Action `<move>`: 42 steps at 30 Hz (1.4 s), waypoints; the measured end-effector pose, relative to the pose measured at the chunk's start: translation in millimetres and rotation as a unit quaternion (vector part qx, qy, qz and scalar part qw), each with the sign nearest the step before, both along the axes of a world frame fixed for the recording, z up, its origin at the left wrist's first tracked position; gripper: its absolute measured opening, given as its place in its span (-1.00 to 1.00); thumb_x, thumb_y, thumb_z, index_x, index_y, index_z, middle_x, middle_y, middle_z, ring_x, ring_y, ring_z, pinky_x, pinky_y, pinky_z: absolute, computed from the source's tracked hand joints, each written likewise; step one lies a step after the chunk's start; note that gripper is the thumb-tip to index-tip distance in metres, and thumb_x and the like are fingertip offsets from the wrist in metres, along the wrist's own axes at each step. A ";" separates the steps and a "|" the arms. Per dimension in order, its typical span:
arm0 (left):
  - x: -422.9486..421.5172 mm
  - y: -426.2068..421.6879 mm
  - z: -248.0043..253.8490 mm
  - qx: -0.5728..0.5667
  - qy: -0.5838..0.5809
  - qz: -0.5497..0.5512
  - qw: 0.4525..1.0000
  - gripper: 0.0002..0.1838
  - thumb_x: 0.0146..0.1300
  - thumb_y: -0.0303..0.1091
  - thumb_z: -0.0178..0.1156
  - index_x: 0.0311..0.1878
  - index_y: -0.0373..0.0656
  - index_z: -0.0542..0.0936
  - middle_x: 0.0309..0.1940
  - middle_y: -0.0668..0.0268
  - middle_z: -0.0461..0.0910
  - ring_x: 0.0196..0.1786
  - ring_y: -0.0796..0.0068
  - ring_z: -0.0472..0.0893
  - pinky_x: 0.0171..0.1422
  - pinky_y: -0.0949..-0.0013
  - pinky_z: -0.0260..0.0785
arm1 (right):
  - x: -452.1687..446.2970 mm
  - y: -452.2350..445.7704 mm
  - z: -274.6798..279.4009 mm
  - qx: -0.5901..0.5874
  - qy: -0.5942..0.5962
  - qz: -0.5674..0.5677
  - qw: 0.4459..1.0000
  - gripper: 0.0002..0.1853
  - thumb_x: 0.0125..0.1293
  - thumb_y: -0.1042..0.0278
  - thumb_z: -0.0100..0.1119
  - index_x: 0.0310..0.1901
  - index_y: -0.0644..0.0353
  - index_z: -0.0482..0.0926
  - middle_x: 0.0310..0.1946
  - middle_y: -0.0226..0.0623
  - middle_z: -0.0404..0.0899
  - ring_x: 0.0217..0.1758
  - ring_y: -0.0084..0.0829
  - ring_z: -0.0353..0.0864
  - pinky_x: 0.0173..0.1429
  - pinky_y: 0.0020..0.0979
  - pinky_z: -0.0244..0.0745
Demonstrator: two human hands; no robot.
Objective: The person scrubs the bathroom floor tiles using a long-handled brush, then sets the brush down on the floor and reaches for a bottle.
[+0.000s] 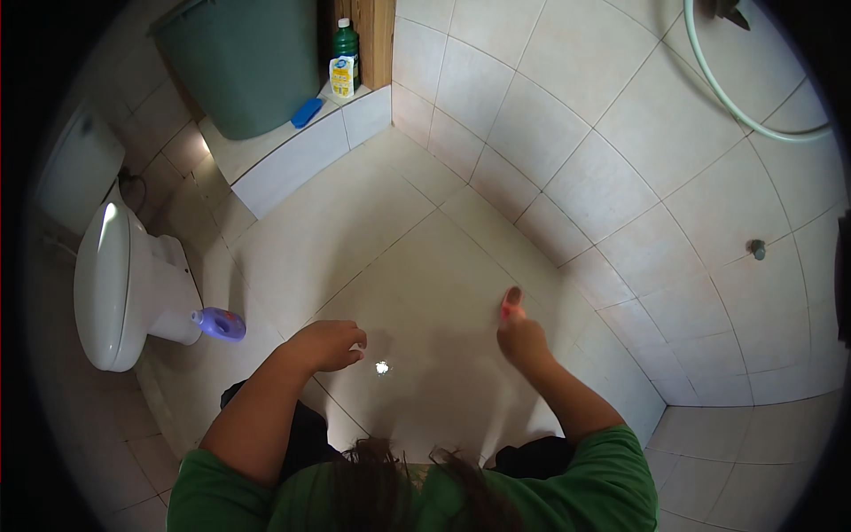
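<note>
Gripping a small pink-and-brown thing [514, 295], perhaps a brush, the right hand [523, 340] reaches out over the pale floor [381, 266], towards the tiled wall [567, 186]; I can't tell whether the thing touches the floor. The left hand [330, 346] hangs apart, fingers curled inward, and I can't make out whether it holds anything. A purple bottle [222, 324] lies tilted beside the toilet [115, 284]. Beyond, a big bucket [248, 71] and a green bottle [347, 41] stand on a ledge [292, 173].
</note>
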State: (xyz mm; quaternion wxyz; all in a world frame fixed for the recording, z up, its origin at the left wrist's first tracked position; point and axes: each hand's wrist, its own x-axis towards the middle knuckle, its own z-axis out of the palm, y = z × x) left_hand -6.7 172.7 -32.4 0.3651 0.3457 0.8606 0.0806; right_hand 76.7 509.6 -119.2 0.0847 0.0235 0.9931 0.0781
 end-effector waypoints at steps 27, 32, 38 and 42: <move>-2.0 -8.0 0.1 0.019 -0.009 -0.003 1.000 -0.73 0.17 -0.21 0.07 -0.10 -0.08 0.52 -0.13 0.27 0.49 -0.02 0.27 0.49 0.07 0.27 0.32 | -85.9 65.5 -22.1 0.006 0.135 0.071 0.988 -0.93 0.00 0.53 -0.01 -0.54 0.28 0.48 -0.43 -0.11 0.49 -0.49 -0.17 0.56 -0.39 -0.24 0.49; -2.1 -15.6 2.1 0.031 -0.002 0.008 0.999 -0.74 0.16 -0.22 0.08 -0.11 -0.09 0.52 -0.13 0.27 0.49 -0.03 0.27 0.49 0.07 0.26 0.32 | -87.3 43.2 -18.9 -0.062 0.073 0.034 0.995 -0.84 0.13 0.46 -0.07 -0.51 0.32 0.47 -0.43 -0.05 0.50 -0.42 -0.14 0.57 -0.37 -0.20 0.49; -4.2 -11.7 6.0 0.042 0.010 0.000 0.999 -0.74 0.16 -0.22 0.08 -0.13 -0.10 0.52 -0.13 0.28 0.50 -0.03 0.27 0.49 0.07 0.26 0.33 | -126.4 65.7 -33.5 -0.031 0.152 0.044 0.987 -0.93 0.01 0.54 0.00 -0.51 0.29 0.49 -0.41 -0.13 0.49 -0.45 -0.13 0.55 -0.36 -0.20 0.49; -4.7 -16.6 4.4 0.048 0.022 -0.006 0.999 -0.74 0.15 -0.22 0.09 -0.14 -0.11 0.52 -0.13 0.30 0.51 -0.04 0.29 0.49 0.06 0.27 0.33 | -134.8 49.7 -7.6 -0.062 0.128 0.063 0.988 -0.91 0.05 0.52 -0.01 -0.48 0.30 0.51 -0.40 -0.12 0.50 -0.41 -0.13 0.57 -0.33 -0.20 0.50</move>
